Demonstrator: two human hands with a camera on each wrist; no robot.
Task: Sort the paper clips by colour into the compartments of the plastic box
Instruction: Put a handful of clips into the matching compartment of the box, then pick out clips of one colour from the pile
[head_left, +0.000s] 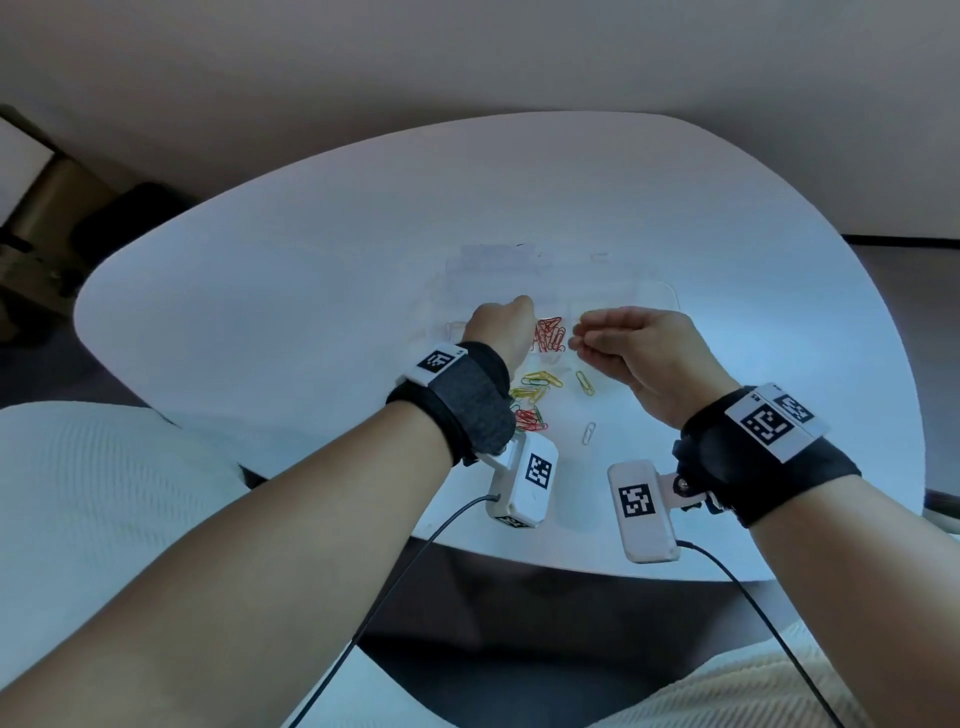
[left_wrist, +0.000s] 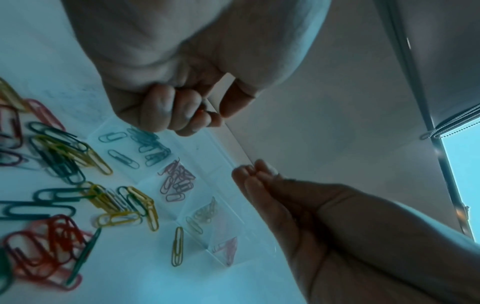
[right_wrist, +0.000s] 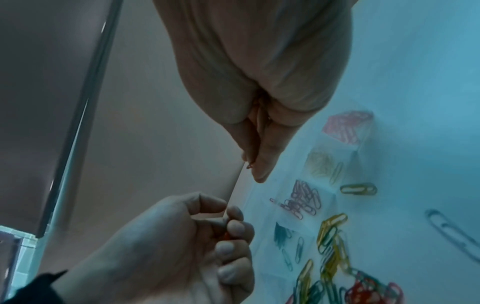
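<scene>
A clear plastic box (head_left: 667, 299) with several compartments lies on the white table (head_left: 311, 270). In the left wrist view its cells hold blue clips (left_wrist: 149, 144), pink clips (left_wrist: 178, 182), pale clips (left_wrist: 205, 211) and reddish clips (left_wrist: 226, 246). My left hand (head_left: 519, 309) hovers over the box, fingers curled, pinching a red clip (left_wrist: 203, 111). To its right my right hand (head_left: 577, 338) pinches a small red clip tip (right_wrist: 248, 166) between thumb and finger. Loose yellow clips (head_left: 535, 384) and a red and green pile (head_left: 530, 418) lie nearer me.
A single yellow clip (head_left: 584, 383) and a pale clip (head_left: 588, 432) lie apart on the table in front of the box. Cables run from both wrist cameras over the near table edge. A wall stands behind the table.
</scene>
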